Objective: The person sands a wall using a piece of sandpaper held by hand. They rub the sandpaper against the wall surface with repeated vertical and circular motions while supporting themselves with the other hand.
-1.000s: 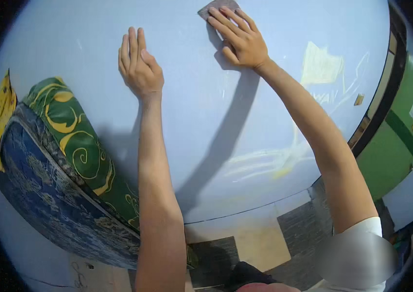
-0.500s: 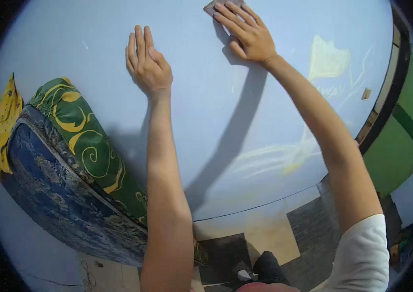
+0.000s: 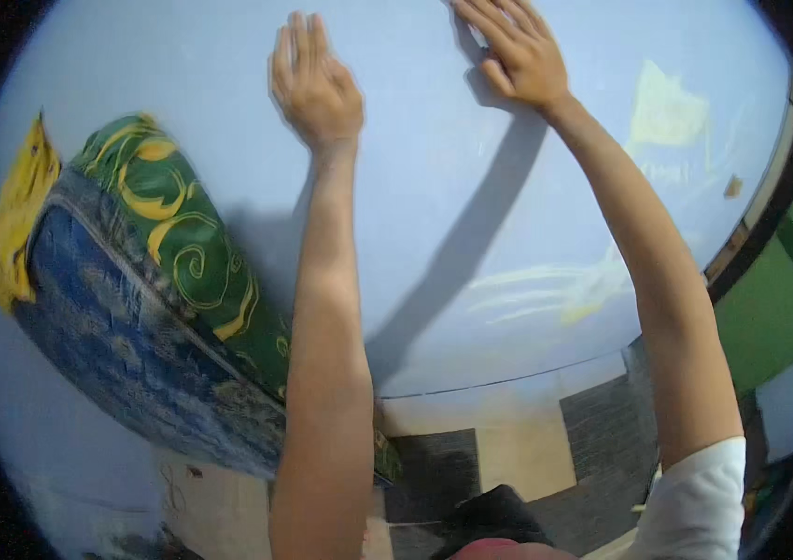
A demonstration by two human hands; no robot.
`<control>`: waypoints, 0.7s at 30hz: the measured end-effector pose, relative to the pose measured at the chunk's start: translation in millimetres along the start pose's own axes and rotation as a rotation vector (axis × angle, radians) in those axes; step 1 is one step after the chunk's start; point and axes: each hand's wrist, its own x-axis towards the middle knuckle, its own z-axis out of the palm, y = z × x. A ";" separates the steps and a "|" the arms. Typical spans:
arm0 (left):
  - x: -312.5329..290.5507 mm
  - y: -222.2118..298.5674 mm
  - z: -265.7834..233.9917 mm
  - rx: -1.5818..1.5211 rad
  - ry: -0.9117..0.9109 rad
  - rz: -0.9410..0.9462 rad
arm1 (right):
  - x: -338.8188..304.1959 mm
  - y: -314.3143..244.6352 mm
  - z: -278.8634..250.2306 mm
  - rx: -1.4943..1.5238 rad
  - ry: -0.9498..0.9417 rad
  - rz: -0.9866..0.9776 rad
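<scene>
A pale blue wall stands in front of me. My left hand lies against it, fingers stretched upward and nothing seen in them. Higher and to the right, my right hand reaches the wall with its fingers extended up and to the left. The picture's top edge cuts off its fingertips. A thin grey-brown piece, like sandpaper, showed under those fingers half a second ago; now it is out of sight beyond the edge. Pale yellow paint marks, one flag-shaped, sit on the wall right of my right hand.
At the left, a blue patterned mattress leans by the wall, with a green and yellow cushion and a yellow cloth. A green door stands at the right. Below are dark and tan floor tiles.
The view has shifted, so the wall marks, mattress and both hands sit farther right and higher. Both hands stay near the same wall spots. The sandpaper-like piece has left the picture.
</scene>
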 end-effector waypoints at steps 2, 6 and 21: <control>-3.5 -0.5 -8.1 0.072 -0.093 0.028 | 2.5 -1.0 -9.3 -0.030 -0.037 0.037; 13.4 5.5 -31.4 0.340 -0.302 0.134 | 7.2 -1.9 -8.4 0.010 -0.013 -0.003; -17.4 13.3 -153.7 -0.051 -1.122 0.216 | -4.4 0.6 -1.6 -0.077 -0.015 0.051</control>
